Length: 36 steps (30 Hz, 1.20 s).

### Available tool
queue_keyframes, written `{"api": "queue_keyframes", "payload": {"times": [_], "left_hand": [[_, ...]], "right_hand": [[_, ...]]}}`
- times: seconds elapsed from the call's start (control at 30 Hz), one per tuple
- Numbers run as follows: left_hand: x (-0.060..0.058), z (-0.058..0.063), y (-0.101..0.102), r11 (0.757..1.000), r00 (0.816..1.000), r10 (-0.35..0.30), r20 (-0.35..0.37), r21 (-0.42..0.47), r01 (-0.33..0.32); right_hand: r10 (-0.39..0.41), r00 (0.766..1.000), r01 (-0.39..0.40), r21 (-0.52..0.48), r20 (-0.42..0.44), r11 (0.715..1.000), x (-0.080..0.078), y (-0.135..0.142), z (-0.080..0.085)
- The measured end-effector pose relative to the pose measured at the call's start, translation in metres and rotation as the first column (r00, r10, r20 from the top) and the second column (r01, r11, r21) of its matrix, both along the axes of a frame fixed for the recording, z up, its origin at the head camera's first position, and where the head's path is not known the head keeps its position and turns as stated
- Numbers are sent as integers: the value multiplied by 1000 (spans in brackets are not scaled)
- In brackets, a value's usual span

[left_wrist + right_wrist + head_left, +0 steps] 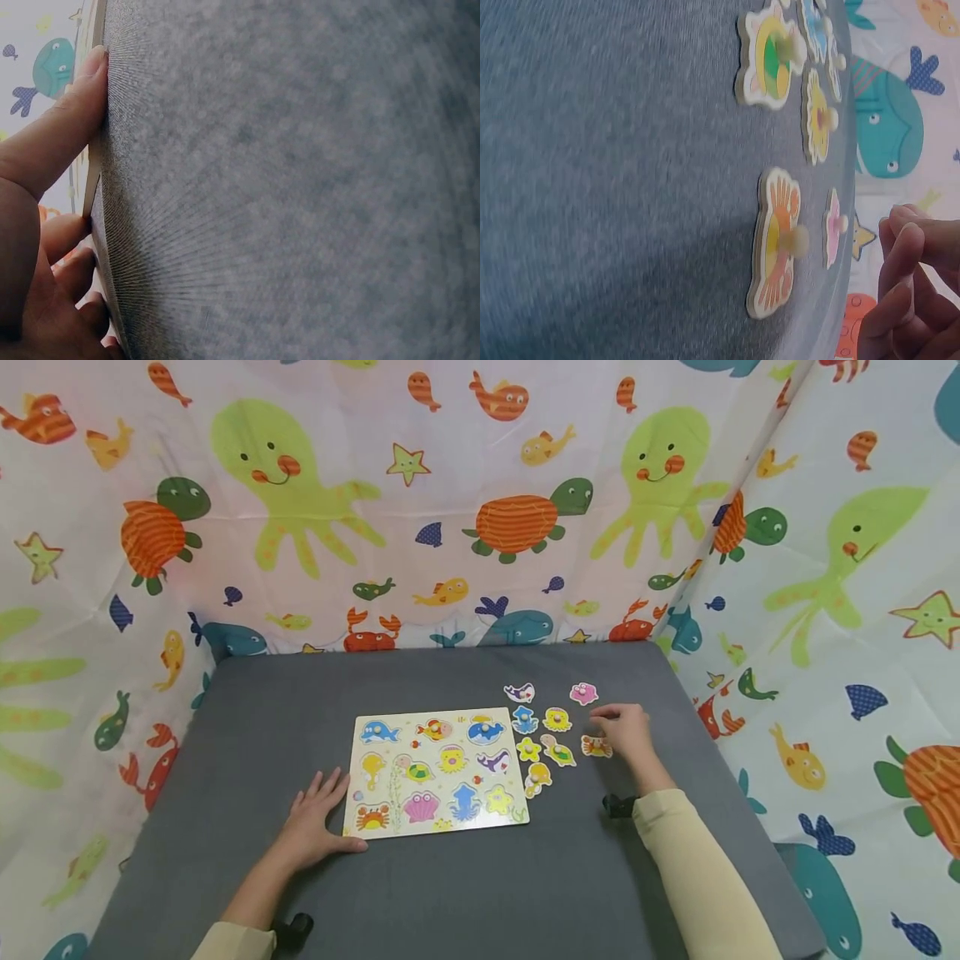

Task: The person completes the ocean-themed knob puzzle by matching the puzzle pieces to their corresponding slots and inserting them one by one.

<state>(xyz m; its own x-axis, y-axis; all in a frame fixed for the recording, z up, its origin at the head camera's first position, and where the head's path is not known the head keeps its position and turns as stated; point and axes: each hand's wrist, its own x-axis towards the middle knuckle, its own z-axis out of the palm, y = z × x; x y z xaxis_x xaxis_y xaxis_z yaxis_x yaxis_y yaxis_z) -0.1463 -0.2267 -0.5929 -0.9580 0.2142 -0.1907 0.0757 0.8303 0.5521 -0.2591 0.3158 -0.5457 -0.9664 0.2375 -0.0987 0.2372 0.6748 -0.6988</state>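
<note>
A pale wooden puzzle board [472, 824] printed with sea animals lies flat on the table. My left hand [311, 827] steadies its near left corner, fingers spread along the left edge and thumb [64, 124] straight against the near edge. The right hand [628, 731] hovers above the table just beyond the crab piece [778, 247], thumb and fingertips close together. Nothing shows between them. Nearby lie a pink shell piece [583, 694], a yellow octopus piece [557, 720] and a turtle piece [558, 752], each with a knob.
Beside the board's right edge lie a purple whale piece [519, 693], a blue squid piece [524, 721], a yellow star piece [528, 749] and a seahorse piece [537, 779]. A curtain [450, 443] with sea animals hangs behind the grey table [450, 902] and along its sides.
</note>
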Motion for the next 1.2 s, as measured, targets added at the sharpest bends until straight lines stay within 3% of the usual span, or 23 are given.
{"api": "queue_keyframes", "payload": {"times": [0.23,0.43,0.6,0.73,1.03,1.2], "left_hand": [[-1,-1,0,1000,1000,4,11,-1,-3],[-1,-3,-1,1000,1000,1,7,-3,-1],[-1,-4,-1,1000,1000,1,1,-10,-1],[0,-5,-1,1000,1000,2,3,-18,-2],[-2,-3,0,1000,1000,12,20,-24,-12],[-3,-4,0,1000,1000,8,25,-30,-7]], "right_hand": [[24,999,-24,9,29,1000,4,-1,0],[124,992,-123,22,-38,992,17,-20,-5],[200,979,-200,1,-36,980,24,-36,-8],[271,962,-271,7,-27,963,29,-48,-10],[438,899,-438,31,-21,899,45,-71,-18],[446,894,-447,52,27,893,51,-80,-24]]}}
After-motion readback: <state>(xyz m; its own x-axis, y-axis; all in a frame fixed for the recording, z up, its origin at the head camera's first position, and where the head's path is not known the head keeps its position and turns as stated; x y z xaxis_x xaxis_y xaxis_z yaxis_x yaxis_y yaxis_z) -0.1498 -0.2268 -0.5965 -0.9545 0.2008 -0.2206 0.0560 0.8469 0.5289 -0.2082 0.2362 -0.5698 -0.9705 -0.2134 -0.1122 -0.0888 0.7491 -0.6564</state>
